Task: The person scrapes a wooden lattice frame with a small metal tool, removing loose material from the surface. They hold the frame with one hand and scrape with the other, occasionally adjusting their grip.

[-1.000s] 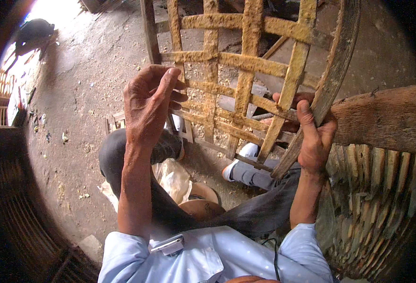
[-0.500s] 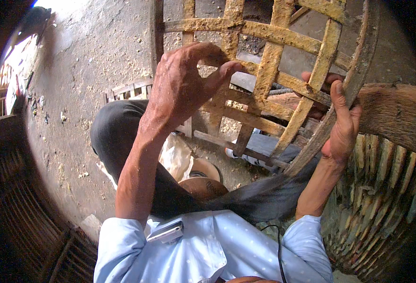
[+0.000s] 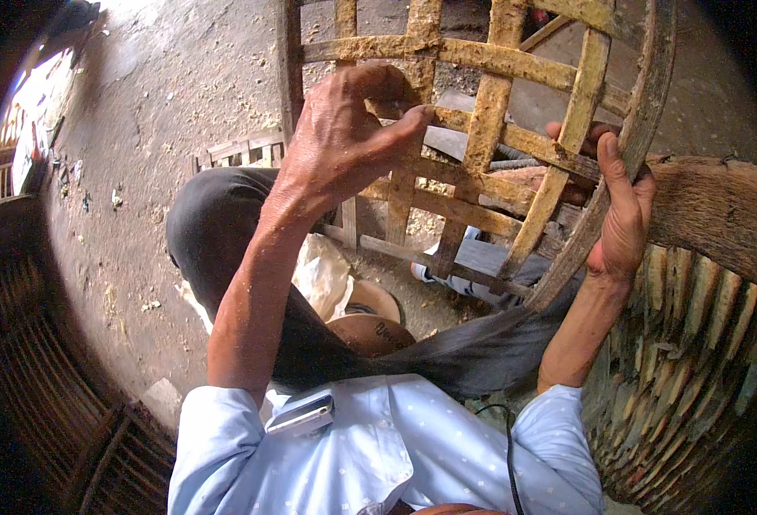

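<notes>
A lattice panel (image 3: 498, 129) of flat yellowish slats, crusted with crumbly residue, is raised in front of me above my lap. A greyish wooden strip edges its right side, and my right hand (image 3: 620, 206) grips this strip, thumb on the near face and fingers behind. My left hand (image 3: 344, 137) is at the panel's left half. Its thumb and forefinger curve into a pinch against an upright slat. Whether they grip the slat or something small on it is hidden.
My dark-trousered knee (image 3: 224, 223) is under the panel's left side. A whitish plastic bag (image 3: 322, 275) and a brown rounded thing (image 3: 370, 335) lie between my legs. Stacked slatted panels (image 3: 696, 335) and a brown fibrous bundle (image 3: 713, 210) are at right. Dark slatted racks (image 3: 43, 360) stand left.
The panel has shifted slightly, its right edge moving a little left. My left hand has risen slightly along the slat, and my right hand keeps its grip.
</notes>
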`<state>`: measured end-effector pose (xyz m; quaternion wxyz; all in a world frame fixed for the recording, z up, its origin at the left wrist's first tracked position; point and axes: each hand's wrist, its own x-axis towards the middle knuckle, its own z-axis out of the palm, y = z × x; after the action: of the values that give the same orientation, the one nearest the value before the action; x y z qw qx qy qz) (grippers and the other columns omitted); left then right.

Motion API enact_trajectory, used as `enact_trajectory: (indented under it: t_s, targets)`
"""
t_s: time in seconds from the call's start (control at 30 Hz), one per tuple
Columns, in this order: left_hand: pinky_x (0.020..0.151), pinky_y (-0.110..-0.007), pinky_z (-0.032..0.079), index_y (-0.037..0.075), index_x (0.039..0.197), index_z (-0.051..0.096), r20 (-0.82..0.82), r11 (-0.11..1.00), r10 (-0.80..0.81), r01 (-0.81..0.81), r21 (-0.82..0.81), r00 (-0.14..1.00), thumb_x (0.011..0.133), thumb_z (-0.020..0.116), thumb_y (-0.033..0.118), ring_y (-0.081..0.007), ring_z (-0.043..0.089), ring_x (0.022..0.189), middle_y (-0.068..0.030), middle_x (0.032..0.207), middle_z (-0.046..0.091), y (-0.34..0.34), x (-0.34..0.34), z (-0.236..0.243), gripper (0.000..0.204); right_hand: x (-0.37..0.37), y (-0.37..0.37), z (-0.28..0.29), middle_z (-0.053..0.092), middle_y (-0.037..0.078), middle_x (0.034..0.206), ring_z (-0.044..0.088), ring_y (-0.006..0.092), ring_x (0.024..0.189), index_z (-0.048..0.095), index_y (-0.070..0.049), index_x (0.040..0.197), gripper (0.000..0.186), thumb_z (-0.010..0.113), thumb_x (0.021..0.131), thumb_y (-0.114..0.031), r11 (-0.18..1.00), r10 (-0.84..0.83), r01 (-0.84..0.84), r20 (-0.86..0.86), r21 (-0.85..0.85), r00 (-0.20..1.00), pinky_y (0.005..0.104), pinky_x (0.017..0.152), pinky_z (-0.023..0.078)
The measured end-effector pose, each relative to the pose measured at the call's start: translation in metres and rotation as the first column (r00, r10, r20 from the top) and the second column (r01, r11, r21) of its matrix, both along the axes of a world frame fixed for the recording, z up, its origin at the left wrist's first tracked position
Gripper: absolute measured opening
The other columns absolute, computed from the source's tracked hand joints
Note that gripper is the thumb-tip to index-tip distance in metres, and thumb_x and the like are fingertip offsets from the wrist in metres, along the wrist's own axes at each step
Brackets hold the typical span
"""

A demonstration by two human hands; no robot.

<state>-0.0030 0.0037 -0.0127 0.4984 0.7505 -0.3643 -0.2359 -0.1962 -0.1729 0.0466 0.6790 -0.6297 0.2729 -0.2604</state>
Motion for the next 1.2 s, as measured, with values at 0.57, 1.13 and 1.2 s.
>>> enact_trajectory:
  t_s: [0.57,1.13,1.2]
  targets:
    - [0.059,-0.028,0.051,0.001,0.077,0.066,-0.122,0.999,-0.040,0.039,-0.008,0.992,0.082,0.069,0.026,-0.0112,0.061,0.063,-0.0041,0.067,0.065,-0.010,-0.003,0.004,0.026,-0.005,-0.006,-0.001,0.069,0.024,0.101,0.071,0.0240,0.088,0.061,0.001,0.111,0.026,0.060,0.096,-0.019,0.999,-0.013,0.013,0.003,-0.042,1.000,0.0348,0.069,0.062]
    - [0.058,-0.030,0.048,0.000,0.072,0.063,0.066,0.975,0.159,-0.167,0.144,0.985,0.068,0.074,0.032,-0.0132,0.057,0.059,-0.0066,0.065,0.063,-0.017,-0.021,0.008,0.034,0.000,0.001,-0.006,0.070,0.024,0.099,0.072,0.0249,0.085,0.064,-0.002,0.108,0.021,0.059,0.096,-0.019,0.996,0.022,-0.020,0.023,-0.082,0.999,0.0352,0.069,0.061]
    - [0.056,-0.030,0.047,0.001,0.071,0.063,0.117,0.961,0.210,-0.227,0.157,0.971,0.068,0.074,0.032,-0.0130,0.056,0.058,-0.0056,0.064,0.063,-0.018,-0.024,0.008,0.034,-0.001,0.000,-0.008,0.069,0.024,0.099,0.072,0.0246,0.085,0.063,-0.002,0.108,0.021,0.059,0.096,-0.019,0.997,0.020,-0.020,-0.005,-0.078,1.000,0.0358,0.069,0.061]
